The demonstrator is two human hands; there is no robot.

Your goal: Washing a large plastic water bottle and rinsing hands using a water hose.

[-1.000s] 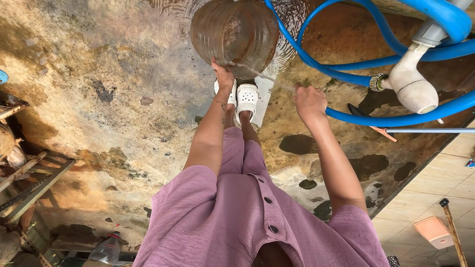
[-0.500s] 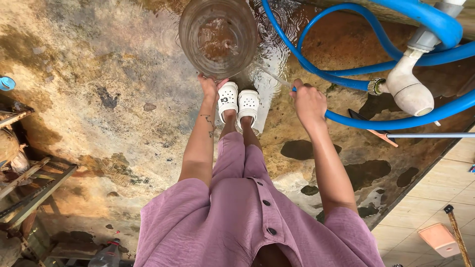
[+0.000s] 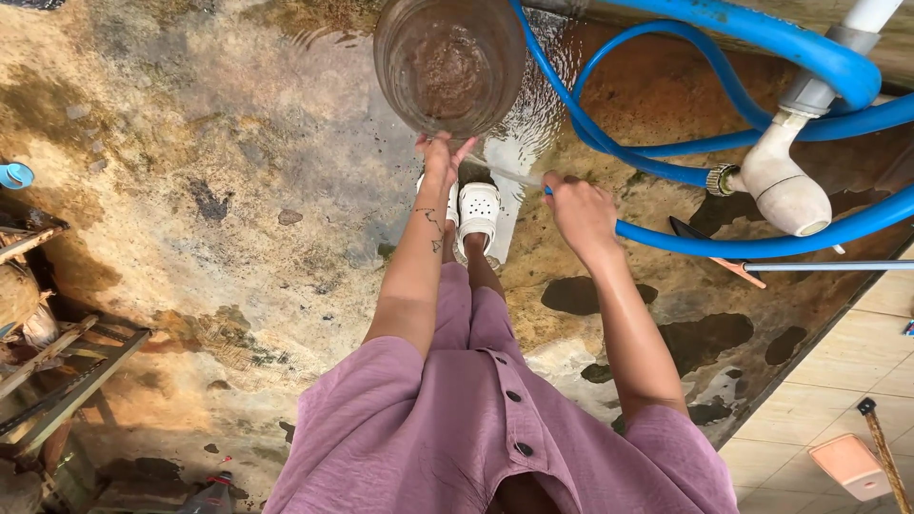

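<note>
Water streams from the end of the blue hose (image 3: 666, 233) in the right hand (image 3: 581, 209), whose fingers are curled around the hose so that the jet points toward the far left, at the round metal basin (image 3: 449, 62). The left hand (image 3: 440, 157) grips the basin's near rim, thumb and fingers pinching the edge, and tips it up off the ground so the open mouth faces the person; held this way, it seems, the murky brownish water inside can swirl and drain toward the far side. A thin stream crosses the gap between the two hands.

Below the hands, the person's white clogs (image 3: 468, 209) stand on wet, stained concrete floor (image 3: 209, 190), feet close together just near the basin. More loops of the hose run along the far right, passing a white pipe fitting (image 3: 785, 181) with a capped end. A pale tiled floor (image 3: 838, 381) lies at the near right, with a small orange tray (image 3: 849, 464) on it. Wooden slats (image 3: 57, 371) lean at the near left. A purple garment (image 3: 476, 438) fills the near edge of the view.
</note>
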